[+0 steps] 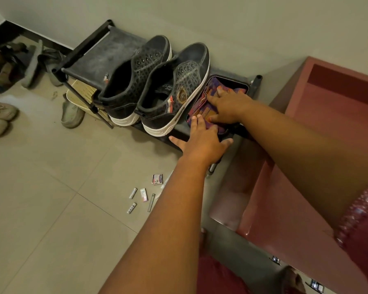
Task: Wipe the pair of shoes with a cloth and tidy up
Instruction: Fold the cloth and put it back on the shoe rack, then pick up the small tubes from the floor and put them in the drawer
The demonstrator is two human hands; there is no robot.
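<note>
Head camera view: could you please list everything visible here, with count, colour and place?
shoes: two, black with white soles, side by side on the rack's top shelf.
cloth: one, purple and orange pattern, on the shelf right of the shoes.
shoe rack: one, black, against the wall.
floor shoes: several, beige and grey, left of the rack.
small packets: about six, white and silver, scattered on the floor tiles.
cabinet: one, reddish-brown, at right.
left hand: flat, fingertips on the cloth's near edge.
right hand: flat, presses the cloth.
</note>
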